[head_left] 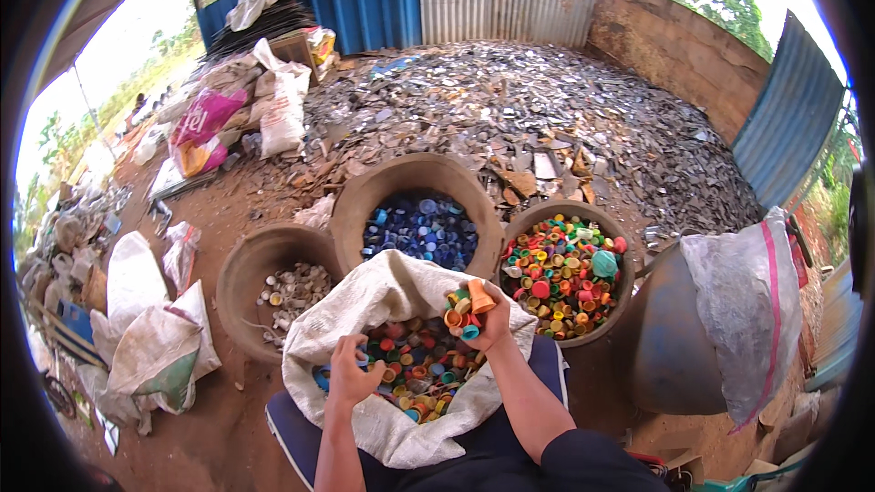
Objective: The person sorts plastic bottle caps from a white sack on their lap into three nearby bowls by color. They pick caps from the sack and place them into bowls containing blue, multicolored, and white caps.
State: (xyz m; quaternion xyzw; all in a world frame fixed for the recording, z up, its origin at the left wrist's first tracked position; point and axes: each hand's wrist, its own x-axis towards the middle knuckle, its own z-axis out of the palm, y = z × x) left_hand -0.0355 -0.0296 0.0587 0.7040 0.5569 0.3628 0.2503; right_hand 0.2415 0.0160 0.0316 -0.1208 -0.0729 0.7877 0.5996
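An open white woven sack [314, 337] rests on my lap, its rim folded outward. Inside lie mixed plastic bottle caps [424, 360] in red, yellow, orange, blue and brown. Over the sack's left part, my left hand [351, 375] has its fingers curled in, with a small blue bottle cap [362, 358] at the fingertips. By the sack's right rim, my right hand [495, 321] is closed around several bottle caps [463, 303], among them orange, yellow, red and teal ones. The palm side of the right hand is partly hidden by the caps.
Beyond the sack stand three round tubs: one with whitish caps [239, 296], one with blue caps [342, 228], one with red, yellow and green caps [624, 287]. A large drum [661, 337] with a plastic sack is at right. Filled sacks [155, 346] lie left; scrap [547, 100] covers the ground behind.
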